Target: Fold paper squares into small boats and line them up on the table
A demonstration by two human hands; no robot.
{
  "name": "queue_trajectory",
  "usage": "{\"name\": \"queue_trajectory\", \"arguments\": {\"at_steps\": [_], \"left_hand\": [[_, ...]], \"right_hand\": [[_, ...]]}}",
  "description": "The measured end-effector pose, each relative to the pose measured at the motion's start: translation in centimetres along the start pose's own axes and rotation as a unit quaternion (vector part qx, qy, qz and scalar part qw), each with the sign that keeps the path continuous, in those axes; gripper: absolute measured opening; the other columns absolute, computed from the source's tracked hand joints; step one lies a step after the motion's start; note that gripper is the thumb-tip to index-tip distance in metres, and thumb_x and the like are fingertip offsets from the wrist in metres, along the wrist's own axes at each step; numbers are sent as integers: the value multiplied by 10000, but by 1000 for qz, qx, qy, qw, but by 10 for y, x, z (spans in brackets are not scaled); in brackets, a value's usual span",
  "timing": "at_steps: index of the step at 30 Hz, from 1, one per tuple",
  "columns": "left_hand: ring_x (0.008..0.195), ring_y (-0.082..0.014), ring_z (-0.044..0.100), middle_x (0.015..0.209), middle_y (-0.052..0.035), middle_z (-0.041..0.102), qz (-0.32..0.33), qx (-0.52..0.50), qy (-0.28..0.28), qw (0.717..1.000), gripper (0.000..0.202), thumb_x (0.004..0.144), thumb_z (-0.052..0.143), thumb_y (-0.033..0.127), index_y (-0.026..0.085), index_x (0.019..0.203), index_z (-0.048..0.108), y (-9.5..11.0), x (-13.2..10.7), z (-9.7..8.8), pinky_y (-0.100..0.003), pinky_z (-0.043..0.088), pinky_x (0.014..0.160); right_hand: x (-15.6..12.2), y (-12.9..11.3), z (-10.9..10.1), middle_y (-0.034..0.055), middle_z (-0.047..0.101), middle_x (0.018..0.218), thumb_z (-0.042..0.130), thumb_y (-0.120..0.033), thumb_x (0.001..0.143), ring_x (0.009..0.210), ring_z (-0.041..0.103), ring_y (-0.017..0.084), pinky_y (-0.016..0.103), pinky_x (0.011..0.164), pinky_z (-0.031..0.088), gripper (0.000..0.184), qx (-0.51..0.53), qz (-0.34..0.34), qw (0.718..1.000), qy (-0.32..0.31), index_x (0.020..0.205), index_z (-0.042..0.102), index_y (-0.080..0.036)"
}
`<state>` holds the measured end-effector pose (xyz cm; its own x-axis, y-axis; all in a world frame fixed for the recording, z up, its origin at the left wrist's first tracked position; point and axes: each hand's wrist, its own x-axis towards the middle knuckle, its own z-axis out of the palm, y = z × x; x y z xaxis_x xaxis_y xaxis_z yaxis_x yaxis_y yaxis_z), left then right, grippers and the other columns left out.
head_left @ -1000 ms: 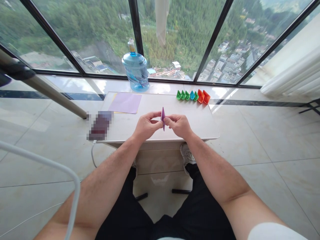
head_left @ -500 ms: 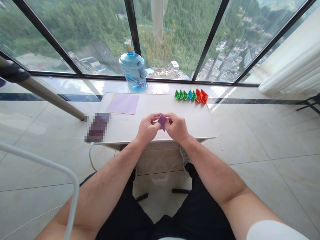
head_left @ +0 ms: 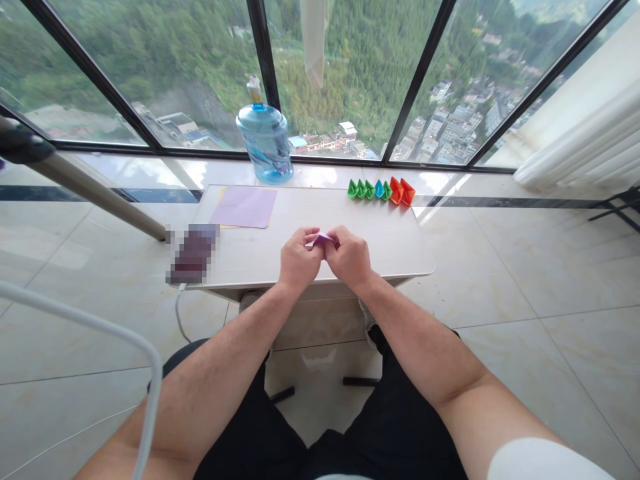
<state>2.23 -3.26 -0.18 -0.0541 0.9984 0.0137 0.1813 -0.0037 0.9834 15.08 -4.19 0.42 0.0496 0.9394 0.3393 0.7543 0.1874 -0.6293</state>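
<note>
Over the middle of a small white table [head_left: 400, 247], my left hand [head_left: 299, 259] and my right hand [head_left: 350, 257] are both pinched on a small folded purple paper piece [head_left: 323, 239]. The piece lies nearly flat between my fingertips, mostly hidden by them. A row of several finished folded paper boats [head_left: 381, 190], green, blue and red, stands at the far right of the table. A stack of flat paper sheets [head_left: 245, 207], purple on top, lies at the far left.
A blurred dark object [head_left: 193, 253] rests on the table's left edge, a cable hanging below it. A blue water jug [head_left: 265, 141] stands on the window sill behind. A metal pole [head_left: 85, 187] slants at left and a white tube [head_left: 100, 333] curves in front.
The purple piece stood upright between my fingers a second ago; it has been turned and flattened, and my hands have closed in around it. The view shifted slightly.
</note>
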Motion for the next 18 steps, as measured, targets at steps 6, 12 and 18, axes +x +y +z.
{"name": "queue_trajectory", "arguments": {"at_steps": [6,12,18], "left_hand": [[697,-196,712,728,-10,755,35,115,35,992,257,832,623,305,206,1043,730,-1,1,3,-287,526,715],[694,-201,706,715,0,739,28,121,85,989,255,779,629,252,218,1017,716,-1,6,7,-285,517,719],[735,-195,705,777,-8,756,47,134,89,986,257,808,621,251,219,1043,720,4,6,8,-281,513,757]], "right_hand": [[4,2,5,29,708,766,547,-341,924,685,632,200,280,638,358,134,-62,8,998,-2,927,615,-226],[7,1,11,48,700,760,532,-315,903,684,622,206,282,623,319,118,-100,14,995,18,901,599,-218],[8,-1,9,44,706,791,539,-345,912,684,616,202,279,627,319,139,-95,29,994,35,940,596,-221]]}}
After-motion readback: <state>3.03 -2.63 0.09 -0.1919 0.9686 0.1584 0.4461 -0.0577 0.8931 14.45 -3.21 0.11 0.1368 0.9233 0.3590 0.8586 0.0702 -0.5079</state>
